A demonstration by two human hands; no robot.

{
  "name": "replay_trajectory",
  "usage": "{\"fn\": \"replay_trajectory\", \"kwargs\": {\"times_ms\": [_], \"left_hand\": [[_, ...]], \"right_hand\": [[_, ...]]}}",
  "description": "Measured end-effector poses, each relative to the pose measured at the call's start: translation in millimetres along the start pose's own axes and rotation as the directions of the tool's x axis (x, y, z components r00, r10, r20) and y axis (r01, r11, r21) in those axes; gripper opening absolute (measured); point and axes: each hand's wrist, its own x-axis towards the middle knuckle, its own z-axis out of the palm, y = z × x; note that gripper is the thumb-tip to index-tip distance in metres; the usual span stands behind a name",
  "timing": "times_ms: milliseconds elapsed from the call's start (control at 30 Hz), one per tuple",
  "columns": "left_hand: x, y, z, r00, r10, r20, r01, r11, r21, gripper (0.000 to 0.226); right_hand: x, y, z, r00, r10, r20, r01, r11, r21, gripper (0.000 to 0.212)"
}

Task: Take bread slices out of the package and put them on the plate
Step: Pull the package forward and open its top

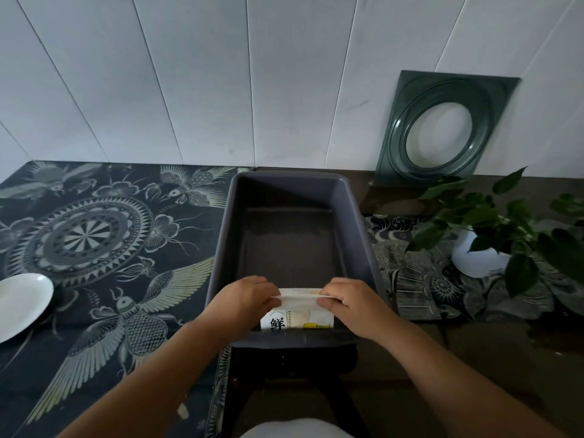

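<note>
A white bread package [297, 317] with a black printed character stands at the near end of a dark grey rectangular bin [294, 181]. My left hand [243, 298] pinches the left side of the package's top edge. My right hand [350, 303] pinches the right side of that same edge. Pale bread shows through the wrapper below the hands. A white plate [22, 305] lies at the far left on the patterned cloth, well apart from both hands, with nothing on it.
A dark cloth with bird and mandala patterns [94, 248] covers the table's left part. A green square frame with a round hole [442, 131] leans on the white wall at the back right. A leafy plant in a white pot [486, 248] stands at the right.
</note>
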Motion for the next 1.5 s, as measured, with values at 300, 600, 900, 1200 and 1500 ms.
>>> {"fn": "replay_trajectory", "kwargs": {"times_ms": [300, 600, 900, 1200, 1500], "left_hand": [[16.8, -9.9, -4.5, 0.992, -0.062, 0.111, 0.073, 0.992, -0.099, 0.013], [5.1, -0.2, 14.1, 0.995, 0.091, 0.029, -0.096, 0.966, 0.239, 0.045], [0.9, 8.2, 4.6, 0.993, -0.007, 0.121, -0.006, 0.994, 0.106, 0.019], [4.1, 3.9, -17.9, 0.983, -0.023, 0.184, 0.034, 0.998, -0.055, 0.016], [0.9, -0.7, -14.9, 0.993, -0.092, 0.072, 0.099, 0.99, -0.105, 0.012]], "right_hand": [[11.4, 7.2, -3.0, 0.984, 0.156, 0.087, -0.168, 0.974, 0.154, 0.018], [0.7, 13.4, 6.4, 0.949, 0.309, 0.057, -0.312, 0.902, 0.3, 0.016], [-11.0, 1.0, 13.5, 0.99, 0.142, 0.015, -0.142, 0.989, -0.033, 0.05], [-6.8, -14.1, -10.3, 0.993, 0.071, 0.092, -0.069, 0.997, -0.023, 0.015], [3.0, -12.4, -25.6, 0.991, 0.114, 0.076, -0.117, 0.993, 0.035, 0.017]]}}
